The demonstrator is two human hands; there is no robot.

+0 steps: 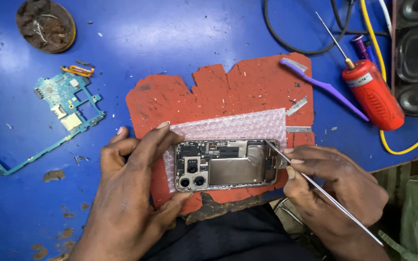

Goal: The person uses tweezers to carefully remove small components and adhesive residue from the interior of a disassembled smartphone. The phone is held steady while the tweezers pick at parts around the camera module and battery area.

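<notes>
one work surface: blue table (180, 34), scratched, dusted with dark crumbs and brown chipped patches near the front edge. no wider room shows beyond the tabletop.

one red mat (247, 87), ragged at the edges, torn and nicked, at centre. one sheet of clear bubble wrap (238, 124), rectangular, lying on the mat.

one opened phone (226, 165), metal-framed, rounded corners, back cover off; it rests on the bubble wrap over the mat. three camera lenses sit at its left end, a grey plate in the middle.

one left hand (131, 193), curled around the phone's camera end, fingers above and thumb below, holding it steady.

one right hand (335, 186), pinched on one thin metal probe (325, 193), straight and silvery, its tip touching the phone's upper right corner.

one blue-green circuit board (68, 108), irregular in outline, with a long thin arm, well to the left. one orange flex strip (78, 71) just above it.

one round tin (46, 24), brown and grimy inside, top left.

one purple brush (315, 82), plastic, pale bristles, on the mat's right edge.

one red cylindrical tool (372, 94) with a fine needle tip, ribbed body.

one black speaker (417, 53), top right, beside yellow and black cables.
</notes>
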